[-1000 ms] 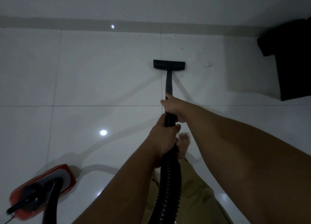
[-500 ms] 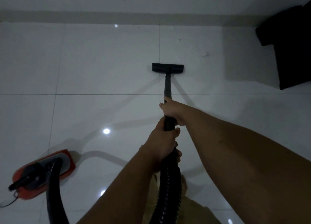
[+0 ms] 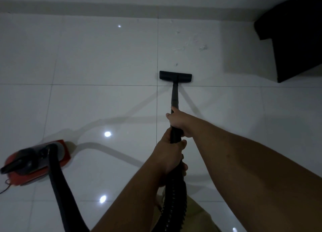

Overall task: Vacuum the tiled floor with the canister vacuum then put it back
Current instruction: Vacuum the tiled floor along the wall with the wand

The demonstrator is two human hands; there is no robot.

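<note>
Two hands: left (image 3: 169,156), right (image 3: 177,119). One red vacuum (image 3: 37,164) lower left, one hose (image 3: 175,197), one wand (image 3: 175,96), one nozzle (image 3: 175,76). One dark object (image 3: 296,40) upper right.

Dark boxy furniture (image 3: 296,40) in the far right corner against the wall's grey baseboard (image 3: 104,9), khaki trouser leg (image 3: 200,216) at the bottom edge.

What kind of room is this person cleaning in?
Probably a room in a home, dimly lit. Large glossy white floor tiles run up to a wall with a grey skirting strip, a red canister vacuum sits on the floor, and dark furniture fills the corner.
</note>
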